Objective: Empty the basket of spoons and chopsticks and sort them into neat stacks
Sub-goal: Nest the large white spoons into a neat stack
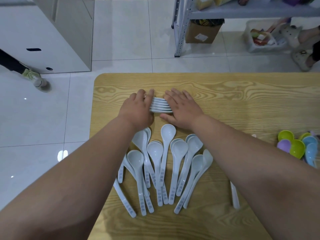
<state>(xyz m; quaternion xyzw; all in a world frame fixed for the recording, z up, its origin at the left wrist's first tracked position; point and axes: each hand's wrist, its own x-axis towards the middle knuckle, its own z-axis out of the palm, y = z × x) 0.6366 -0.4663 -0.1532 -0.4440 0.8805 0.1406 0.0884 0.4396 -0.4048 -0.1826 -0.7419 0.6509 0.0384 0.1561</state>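
A nested stack of white spoons (160, 105) lies on the wooden table (242, 94) toward its far side. My left hand (138, 108) presses against the stack's left end and my right hand (181, 108) against its right end, so the stack is squeezed between them. Nearer to me several loose white soup spoons (166, 163) lie fanned out, bowls pointing away, handles toward me. One more white handle (234, 196) shows beside my right forearm. Coloured spoons (297, 148), green, purple and blue, sit in a heap at the table's right edge. No basket or chopsticks are in view.
The table's left edge drops to a white tiled floor (121, 40). A white cabinet (43, 32) stands at the far left, with another person's leg and shoe (34, 78) beside it. A metal shelf (225, 11), a cardboard box (202, 32) and a plastic bin (263, 38) stand beyond the table.
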